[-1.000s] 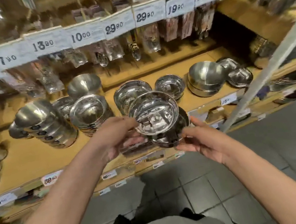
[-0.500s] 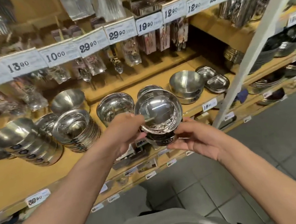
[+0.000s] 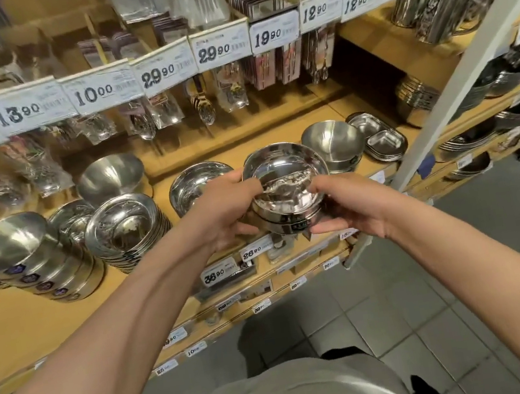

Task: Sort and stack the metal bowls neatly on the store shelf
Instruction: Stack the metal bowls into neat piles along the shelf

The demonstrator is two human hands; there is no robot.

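Note:
I hold a small stack of shiny metal bowls (image 3: 286, 189) with both hands, just above the front edge of the wooden shelf (image 3: 11, 331). My left hand (image 3: 223, 212) grips its left side, thumb on the rim. My right hand (image 3: 348, 203) cups its right side from below. On the shelf behind sit a shallow bowl stack (image 3: 197, 184), a matte bowl stack (image 3: 333, 144), a tilted stack of wide bowls (image 3: 124, 228), a leaning stack of matte bowls (image 3: 26, 257) and a single deep bowl (image 3: 111, 178).
Small rectangular metal trays (image 3: 382, 140) lie at the shelf's right end. Packaged cutlery (image 3: 166, 109) hangs behind a row of price tags (image 3: 99, 91) above. A white upright post (image 3: 458, 80) slants down on the right. Grey floor tiles (image 3: 405, 303) lie below.
The held stack has moved up and forward toward the shelf, and my right hand has closed onto its right side. The view has shifted right and closer to the shelf.

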